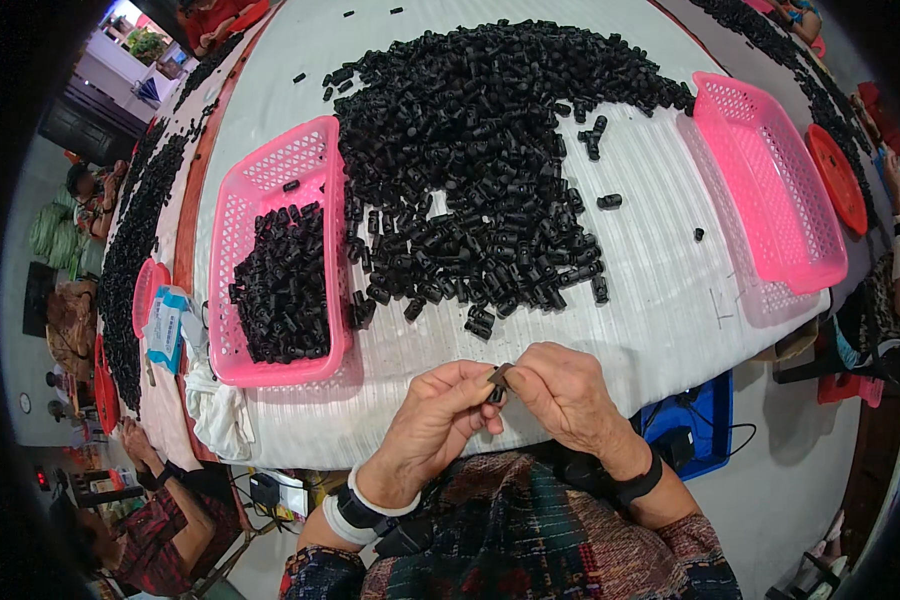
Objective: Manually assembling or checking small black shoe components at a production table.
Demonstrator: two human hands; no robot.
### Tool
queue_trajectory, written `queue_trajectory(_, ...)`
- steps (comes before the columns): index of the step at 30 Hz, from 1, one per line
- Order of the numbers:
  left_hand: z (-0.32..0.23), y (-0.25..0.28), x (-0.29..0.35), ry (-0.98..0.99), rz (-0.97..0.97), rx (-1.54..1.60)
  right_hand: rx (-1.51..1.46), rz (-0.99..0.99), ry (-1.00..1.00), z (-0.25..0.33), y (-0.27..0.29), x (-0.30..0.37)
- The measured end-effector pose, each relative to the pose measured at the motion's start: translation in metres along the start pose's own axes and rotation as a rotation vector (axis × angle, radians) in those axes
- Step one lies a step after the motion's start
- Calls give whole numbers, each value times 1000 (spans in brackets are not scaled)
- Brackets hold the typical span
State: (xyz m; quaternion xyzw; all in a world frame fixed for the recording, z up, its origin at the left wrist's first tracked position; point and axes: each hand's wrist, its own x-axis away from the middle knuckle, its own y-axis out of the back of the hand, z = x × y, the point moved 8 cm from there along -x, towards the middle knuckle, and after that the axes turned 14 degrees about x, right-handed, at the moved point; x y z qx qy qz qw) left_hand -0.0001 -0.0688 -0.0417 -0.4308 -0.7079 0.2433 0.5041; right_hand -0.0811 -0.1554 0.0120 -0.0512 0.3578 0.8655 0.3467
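Note:
My left hand (430, 418) pinches a small black plastic part (495, 394) between thumb and fingers, close to the table's near edge. My right hand (568, 398) meets it there, its thumb and forefinger closed on a small dark flat piece (501, 375) that touches the part. The fingertips cover much of both, so the flat piece's exact kind does not show. Beyond my hands spreads a large heap of similar black plastic parts (480, 150). A few loose parts (479, 322) lie at its near end, just ahead of my fingers.
Left of the heap stands a pink plastic basket (342, 260) partly filled with black parts. Another pink basket (770, 180) sits at the right. White cloth (218, 410) hangs at the table's left edge, beside a blue-and-white packet (166, 330). Other people sit at neighbouring tables.

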Motion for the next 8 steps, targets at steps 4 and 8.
queue_trajectory(4, 3, 4, -5, 6, -13, 25, 9, 21, -17, -5, -4, 2)
queue_trajectory(8, 2, 8, -10, -2, -2, 54, 43, 66, -46, -5, -8, 2)
